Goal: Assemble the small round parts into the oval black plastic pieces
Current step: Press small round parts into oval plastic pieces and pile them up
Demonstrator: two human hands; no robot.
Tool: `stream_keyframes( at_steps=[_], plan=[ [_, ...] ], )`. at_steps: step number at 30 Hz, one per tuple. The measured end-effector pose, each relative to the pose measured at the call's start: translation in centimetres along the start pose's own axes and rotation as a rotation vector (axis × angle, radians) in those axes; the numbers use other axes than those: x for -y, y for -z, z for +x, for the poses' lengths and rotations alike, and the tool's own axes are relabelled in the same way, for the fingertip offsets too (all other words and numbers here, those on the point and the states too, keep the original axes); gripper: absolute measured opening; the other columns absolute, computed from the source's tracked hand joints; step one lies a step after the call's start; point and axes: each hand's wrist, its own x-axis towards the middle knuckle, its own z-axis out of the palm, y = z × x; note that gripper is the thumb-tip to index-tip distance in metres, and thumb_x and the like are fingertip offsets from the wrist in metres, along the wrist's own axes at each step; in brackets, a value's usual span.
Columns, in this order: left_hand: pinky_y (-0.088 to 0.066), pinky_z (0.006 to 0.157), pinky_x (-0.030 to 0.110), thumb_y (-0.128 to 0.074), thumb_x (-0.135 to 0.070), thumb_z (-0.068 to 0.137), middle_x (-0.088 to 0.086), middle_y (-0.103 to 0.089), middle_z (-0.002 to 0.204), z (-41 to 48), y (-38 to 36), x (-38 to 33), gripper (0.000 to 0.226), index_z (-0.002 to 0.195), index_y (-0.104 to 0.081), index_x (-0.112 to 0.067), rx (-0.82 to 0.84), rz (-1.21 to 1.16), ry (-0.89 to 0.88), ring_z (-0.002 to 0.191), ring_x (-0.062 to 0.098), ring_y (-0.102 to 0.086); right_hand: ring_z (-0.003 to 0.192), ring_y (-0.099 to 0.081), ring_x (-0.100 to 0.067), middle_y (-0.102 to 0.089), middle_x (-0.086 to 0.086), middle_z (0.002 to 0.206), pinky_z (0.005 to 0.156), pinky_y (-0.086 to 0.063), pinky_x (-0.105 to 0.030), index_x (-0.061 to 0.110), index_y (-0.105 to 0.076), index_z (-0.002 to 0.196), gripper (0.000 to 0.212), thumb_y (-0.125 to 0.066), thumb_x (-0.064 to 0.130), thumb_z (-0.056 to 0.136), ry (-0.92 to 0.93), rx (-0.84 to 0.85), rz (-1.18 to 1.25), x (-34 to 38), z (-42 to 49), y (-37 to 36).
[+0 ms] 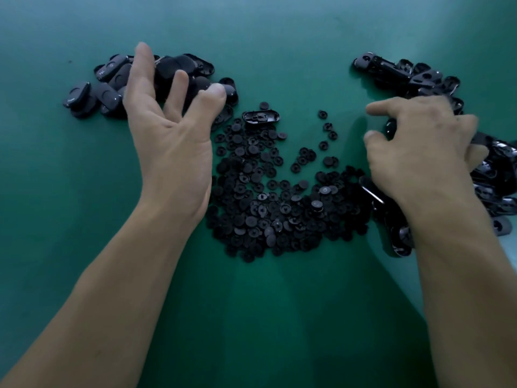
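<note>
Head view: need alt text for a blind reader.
Two bare hands over a green table: left hand open, fingers spread above the left pile of ovals; right hand curled round a black piece by the right pile. Between them, a heap of round parts, a lone oval at its far edge.

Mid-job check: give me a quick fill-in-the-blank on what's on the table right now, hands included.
1. The table surface is coloured ___.
2. The left hand, fingers spread, is over the ___ pile of oval pieces.
3. One lone oval piece lies just beyond the heap of round parts, hollow side ___.

Missing words: green; left; up.
</note>
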Motion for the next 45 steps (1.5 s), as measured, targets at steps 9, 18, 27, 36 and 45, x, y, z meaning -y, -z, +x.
stream_keyframes(
  at_steps=[9,18,27,36,45],
  plan=[
    [-0.053,0.096,0.046,-0.067,-0.006,0.087,0.01,-0.064,0.104,0.5,0.2,1.5,0.022,0.108,-0.063,-0.012,0.182,0.068,-0.138,0.104,0.03,-0.064,0.103,-0.062,-0.027,-0.059,-0.005,0.128,0.091,-0.053,-0.033,0.031,-0.071,0.117,0.045,-0.057,-0.003,0.091,0.065,0.004,0.22,-0.1,-0.3,0.4],
    [-0.052,0.076,0.026,-0.072,-0.009,0.089,-0.005,-0.07,0.085,0.0,-0.1,1.2,0.011,0.098,-0.069,-0.014,0.288,0.112,-0.236,0.079,0.008,-0.064,0.072,-0.062,0.009,-0.066,0.021,0.084,0.068,-0.049,-0.008,0.031,-0.074,0.097,0.018,-0.077,0.017,0.086,0.395,-0.116,0.603,1.4,-1.0,1.0],
    [-0.055,0.07,0.023,-0.074,-0.013,0.089,-0.007,-0.075,0.082,-0.7,-0.3,0.8,0.01,0.096,-0.068,-0.017,0.433,0.14,-0.248,0.075,0.006,-0.07,0.057,-0.064,-0.006,-0.069,0.004,0.066,0.055,-0.052,-0.02,0.013,-0.067,0.104,0.013,-0.065,0.005,0.095,0.426,0.278,1.168,4.3,-3.0,0.7],
    [-0.053,0.073,0.018,-0.073,-0.009,0.089,-0.012,-0.074,0.079,-0.2,-0.2,1.0,0.011,0.095,-0.069,-0.017,0.352,0.132,-0.248,0.075,0.002,-0.067,0.066,-0.071,-0.012,-0.072,0.001,0.073,0.061,-0.056,-0.023,0.018,-0.07,0.089,0.011,-0.068,0.009,0.095,0.38,0.282,1.117,4.0,-2.6,0.4],
    [-0.053,0.072,0.022,-0.078,-0.016,0.086,-0.008,-0.074,0.078,0.1,0.0,1.1,0.011,0.093,-0.07,-0.017,0.299,0.079,-0.225,0.072,0.007,-0.068,0.062,-0.073,-0.011,-0.075,0.002,0.07,0.057,-0.05,-0.019,0.017,-0.07,0.083,0.009,-0.077,0.018,0.088,0.405,0.27,1.008,3.7,-2.6,0.4]
  ],
)
